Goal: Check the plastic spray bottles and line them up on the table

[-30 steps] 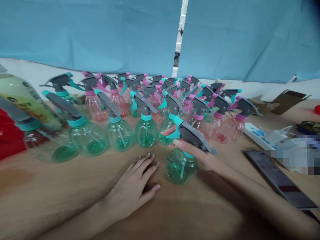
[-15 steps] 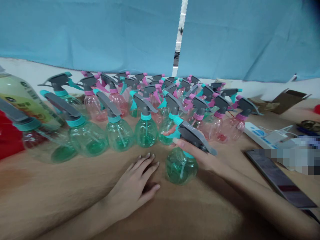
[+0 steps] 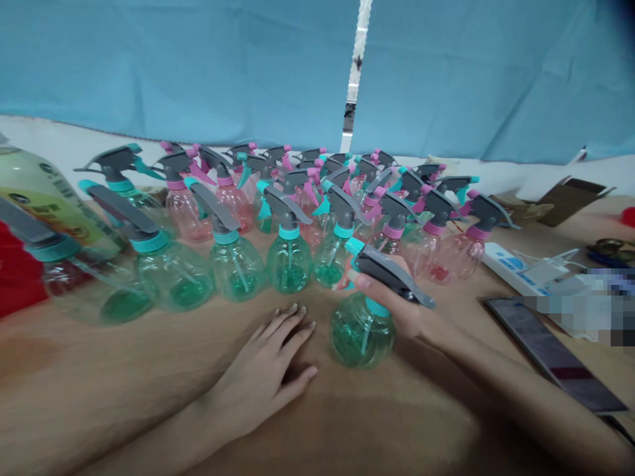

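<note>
My right hand point(image 3: 397, 297) is wrapped round the neck and trigger head of a green spray bottle point(image 3: 361, 334), fingers on its turquoise trigger. The bottle stands upright on the wooden table, its dip tube visible through the clear green body. My left hand point(image 3: 270, 363) lies flat on the table to the left of the bottle, fingers apart, holding nothing. Beyond both hands stands a row of green spray bottles with grey heads and turquoise collars, such as the middle green bottle point(image 3: 289, 264). Pink spray bottles point(image 3: 459, 254) stand behind and to the right.
A large labelled bottle point(image 3: 64, 205) and a red object point(image 3: 20, 271) are at the left. On the right lie a phone point(image 3: 555, 357), a white power strip point(image 3: 516, 268) and an open cardboard box point(image 3: 575, 198). A blue cloth point(image 3: 198, 73) hangs behind.
The fingers of my right hand have curled in, pulling the trigger back towards the neck. The held bottle has shifted slightly right. My left hand has stayed put.
</note>
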The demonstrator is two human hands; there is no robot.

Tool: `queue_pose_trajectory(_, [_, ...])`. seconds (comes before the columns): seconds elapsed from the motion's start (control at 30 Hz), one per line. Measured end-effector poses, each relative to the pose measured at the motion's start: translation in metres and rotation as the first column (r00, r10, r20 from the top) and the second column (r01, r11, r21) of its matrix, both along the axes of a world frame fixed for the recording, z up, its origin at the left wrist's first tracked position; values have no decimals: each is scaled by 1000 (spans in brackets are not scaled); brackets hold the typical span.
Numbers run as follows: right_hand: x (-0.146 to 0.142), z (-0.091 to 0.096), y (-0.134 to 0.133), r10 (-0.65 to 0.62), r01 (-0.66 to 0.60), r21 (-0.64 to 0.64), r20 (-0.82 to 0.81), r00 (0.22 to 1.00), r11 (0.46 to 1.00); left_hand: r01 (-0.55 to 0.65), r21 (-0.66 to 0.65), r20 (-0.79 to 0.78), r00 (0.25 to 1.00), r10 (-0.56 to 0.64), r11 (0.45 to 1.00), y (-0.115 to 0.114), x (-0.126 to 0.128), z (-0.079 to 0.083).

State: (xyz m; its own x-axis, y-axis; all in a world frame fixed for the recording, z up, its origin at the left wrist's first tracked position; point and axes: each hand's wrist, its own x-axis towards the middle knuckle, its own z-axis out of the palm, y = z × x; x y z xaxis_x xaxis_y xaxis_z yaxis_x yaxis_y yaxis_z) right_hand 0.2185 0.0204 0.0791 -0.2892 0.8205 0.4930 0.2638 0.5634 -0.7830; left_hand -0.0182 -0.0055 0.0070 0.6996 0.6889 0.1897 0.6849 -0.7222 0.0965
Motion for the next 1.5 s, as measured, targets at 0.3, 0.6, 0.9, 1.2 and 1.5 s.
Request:
queue_pose_trajectory(0.3, [0, -2, 2, 76, -78, -50, -44, 996, 996, 2, 12, 7, 1000, -2, 1000, 1, 1, 0])
queue_pose_trajectory(0.6, [-4, -4, -2, 69, -81, -129, -98, 993, 988, -1, 9, 22, 1000, 1, 1000, 0, 0, 0])
queue_pose_trajectory(0.9, [-4, -4, -3, 73, -88, -136, -113, 991, 987, 1, 5, 19, 1000, -1, 1000, 0, 1, 1])
queue_pose_trajectory(1.2, [-4, -3, -3, 80, -95, -147, -109, 991, 985, 0, -3, 34, 999, 0, 1000, -1, 0, 0])
queue_pose_trajectory(1.5, [-5, -2, -3, 70, -85, -134, -117, 991, 987, -11, -8, 20, 1000, 12, 1000, 0, 0, 1])
